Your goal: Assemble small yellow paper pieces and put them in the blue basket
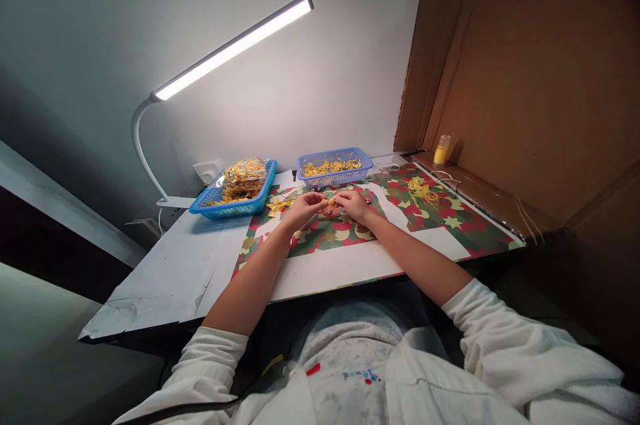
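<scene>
Over the patterned table cover, my left hand and my right hand meet almost fingertip to fingertip. Both are closed in a pinch on a small yellow piece between them; its exact kind is too small to make out. Just left of my left hand lie loose yellow ribbon-like pieces. A few small dark reddish items rest on the cover around my hands, partly hidden by the fingers.
A blue basket of yellow pieces and a clear bag stands left; a blue-violet basket stands behind my hands. Yellow thread scraps lie right, near a small yellow-filled bottle. A lamp overhangs; cardboard walls the right.
</scene>
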